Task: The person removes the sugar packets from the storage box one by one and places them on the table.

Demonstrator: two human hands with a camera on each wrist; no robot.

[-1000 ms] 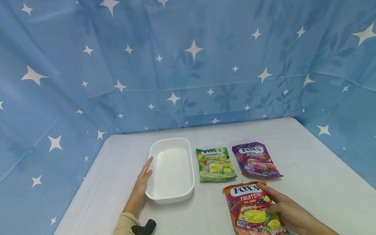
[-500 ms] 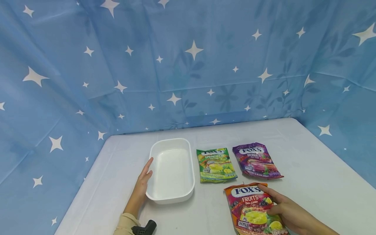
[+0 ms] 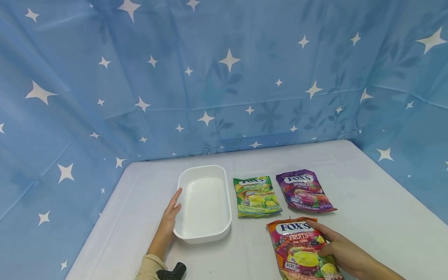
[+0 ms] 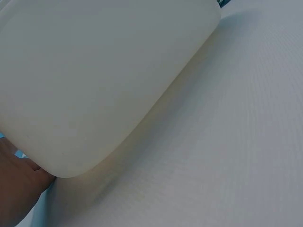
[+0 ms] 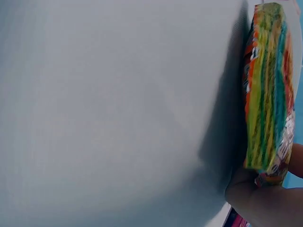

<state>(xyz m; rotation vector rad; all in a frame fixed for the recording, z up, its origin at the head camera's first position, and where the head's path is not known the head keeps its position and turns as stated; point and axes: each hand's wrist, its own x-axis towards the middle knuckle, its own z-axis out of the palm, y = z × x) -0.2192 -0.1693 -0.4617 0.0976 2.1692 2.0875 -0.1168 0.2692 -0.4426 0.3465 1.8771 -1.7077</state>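
Note:
My right hand point(image 3: 341, 251) grips an orange-red candy bag marked Fox's Fruits point(image 3: 297, 243) by its right side, at the table's front. In the right wrist view this candy bag point(image 5: 267, 94) is seen edge-on, with fingers point(image 5: 260, 198) on both of its faces and its shadow on the cloth. Whether it fully clears the table I cannot tell. On the left, my left hand point(image 3: 169, 219) lies along the left wall of a white plastic tub point(image 3: 204, 208), fingers extended. The tub's outer wall point(image 4: 94, 85) fills much of the left wrist view, with part of the hand point(image 4: 21, 189) at its corner.
Right of the tub lies a green Spring Tea candy bag point(image 3: 257, 197). Beyond it, farther right, is a purple Berries candy bag point(image 3: 305, 191). A white cloth covers the table point(image 3: 378, 210). Blue star-patterned curtain point(image 3: 224, 89) hangs behind and at both sides.

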